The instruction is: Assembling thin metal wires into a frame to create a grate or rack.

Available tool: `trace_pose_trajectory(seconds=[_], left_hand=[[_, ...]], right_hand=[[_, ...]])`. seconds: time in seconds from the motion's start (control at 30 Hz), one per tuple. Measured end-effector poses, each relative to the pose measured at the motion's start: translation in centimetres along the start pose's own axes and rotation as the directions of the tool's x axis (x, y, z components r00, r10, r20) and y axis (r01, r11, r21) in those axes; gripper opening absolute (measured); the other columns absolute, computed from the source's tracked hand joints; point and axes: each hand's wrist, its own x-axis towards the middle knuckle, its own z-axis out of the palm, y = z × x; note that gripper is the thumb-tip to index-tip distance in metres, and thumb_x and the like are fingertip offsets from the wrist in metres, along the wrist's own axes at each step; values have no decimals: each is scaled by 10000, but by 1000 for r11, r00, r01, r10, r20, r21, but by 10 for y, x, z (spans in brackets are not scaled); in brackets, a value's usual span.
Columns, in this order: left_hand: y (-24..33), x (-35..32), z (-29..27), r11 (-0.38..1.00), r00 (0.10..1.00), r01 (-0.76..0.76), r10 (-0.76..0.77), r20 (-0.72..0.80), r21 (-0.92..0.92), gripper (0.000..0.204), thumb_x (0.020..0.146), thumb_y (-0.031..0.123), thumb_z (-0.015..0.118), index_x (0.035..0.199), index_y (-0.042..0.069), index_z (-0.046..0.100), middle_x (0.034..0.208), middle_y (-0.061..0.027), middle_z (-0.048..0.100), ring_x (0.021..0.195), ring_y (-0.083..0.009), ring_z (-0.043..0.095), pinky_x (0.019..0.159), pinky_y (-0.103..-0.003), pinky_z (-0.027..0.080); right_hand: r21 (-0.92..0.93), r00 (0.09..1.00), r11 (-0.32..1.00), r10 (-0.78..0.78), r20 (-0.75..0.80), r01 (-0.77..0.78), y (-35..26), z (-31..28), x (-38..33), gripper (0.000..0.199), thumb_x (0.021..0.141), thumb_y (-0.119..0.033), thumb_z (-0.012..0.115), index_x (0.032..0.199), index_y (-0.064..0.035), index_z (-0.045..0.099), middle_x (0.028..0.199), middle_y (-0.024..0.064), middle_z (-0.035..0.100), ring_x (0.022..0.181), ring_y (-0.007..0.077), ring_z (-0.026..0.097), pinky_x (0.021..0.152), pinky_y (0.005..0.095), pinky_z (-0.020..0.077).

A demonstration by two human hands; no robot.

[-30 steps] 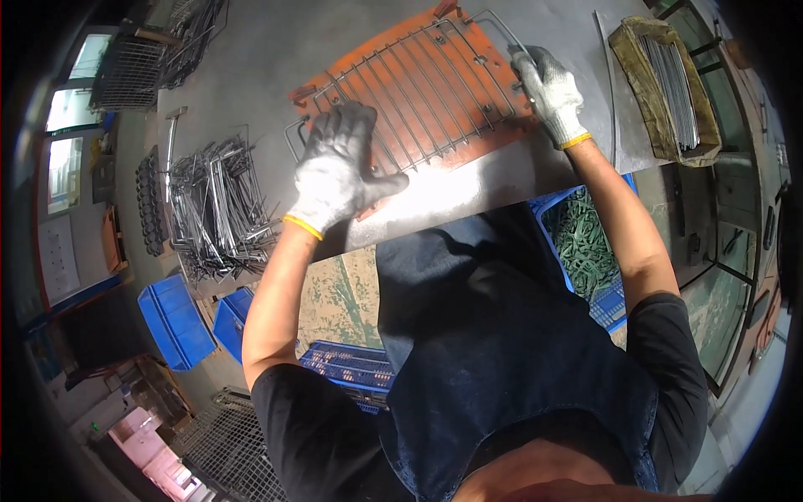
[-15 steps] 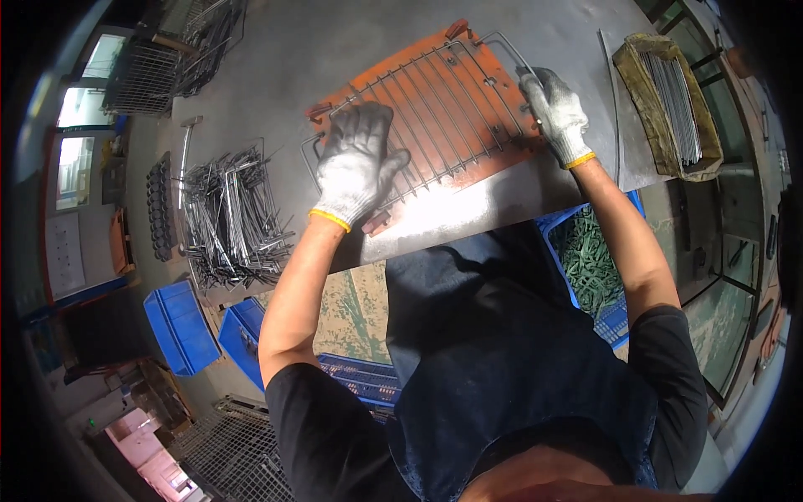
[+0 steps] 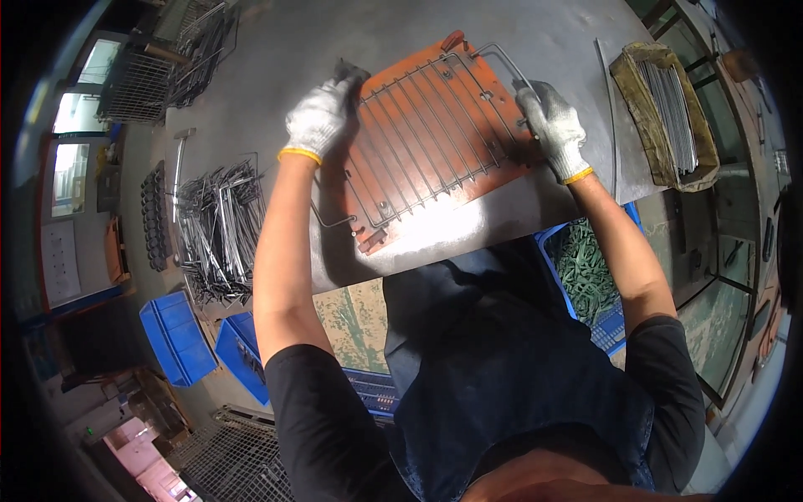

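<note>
A wire grid (image 3: 410,130) of thin parallel rods lies on an orange plate (image 3: 401,188) with pegs and corner blocks, on the metal table. My left hand (image 3: 318,119), in a white knit glove with dark fingers, is at the plate's far-left corner. Its fingers are curled; what lies in them is hidden. My right hand (image 3: 552,125), in a like glove, closes round the end of a bent wire handle (image 3: 504,57) at the plate's right edge. Another bent wire handle (image 3: 328,222) shows at the plate's left side, below my left wrist.
A heap of loose bent wires (image 3: 219,230) and a hammer (image 3: 179,163) lie at the table's left. On the right stands a worn box (image 3: 640,109) of straight rods. Blue bins (image 3: 177,339) sit below the left edge; a blue crate (image 3: 609,322) with green strips is lower right.
My left hand has moved off the grid's left part to the far-left corner, its flat fingers now curled. The plate and grid have turned slightly. My right hand stays at the right edge.
</note>
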Motion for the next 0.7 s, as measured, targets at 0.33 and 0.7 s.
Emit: trace_pose_trajectory(seconds=[0.33,0.7], left_hand=[[-14,31,-12,941,987,-158,140,81,300,239,840,181,464,1044,113,570,1001,-133,605,920,-300,597,755,-394,505],[-11,-18,-42,885,968,97,-189,-163,-455,219,868,255,517,963,102,641,840,-86,661,771,-220,645,631,-326,503]], right_hand=[[-31,998,998,62,-15,-63,-13,-13,-7,350,876,-337,513,1086,-69,592,857,108,656,705,189,642,654,308,483],[-150,932,934,-343,-120,325,-34,-39,14,387,888,-351,470,1166,-90,535,915,183,612,825,254,627,695,372,485]])
